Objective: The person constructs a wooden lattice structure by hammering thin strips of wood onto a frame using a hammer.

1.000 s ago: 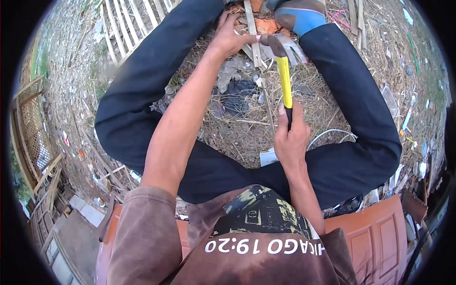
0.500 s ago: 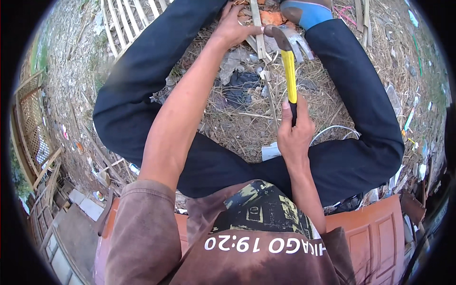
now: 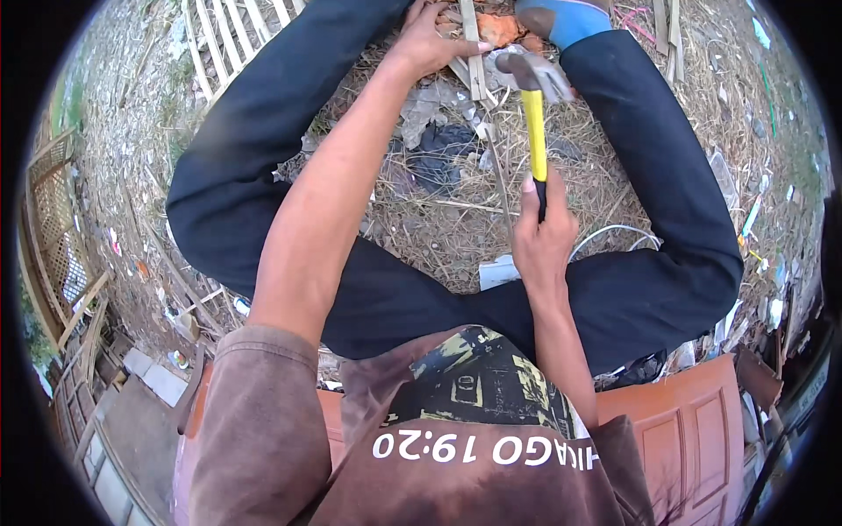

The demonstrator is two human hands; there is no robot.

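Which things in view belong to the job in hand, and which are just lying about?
Job, apparently:
claw hammer in the right hand
wooden strip at the left hand

Seemingly lying about:
crumpled black plastic
curved white cord
pink string

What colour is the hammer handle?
The hammer handle is yellow, with a black lower grip in the right hand; head view shows it best.

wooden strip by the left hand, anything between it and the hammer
Partly: the left hand has its thumb across the wooden strip, tip toward the hammer head. Lower down, nothing visible stands between them.
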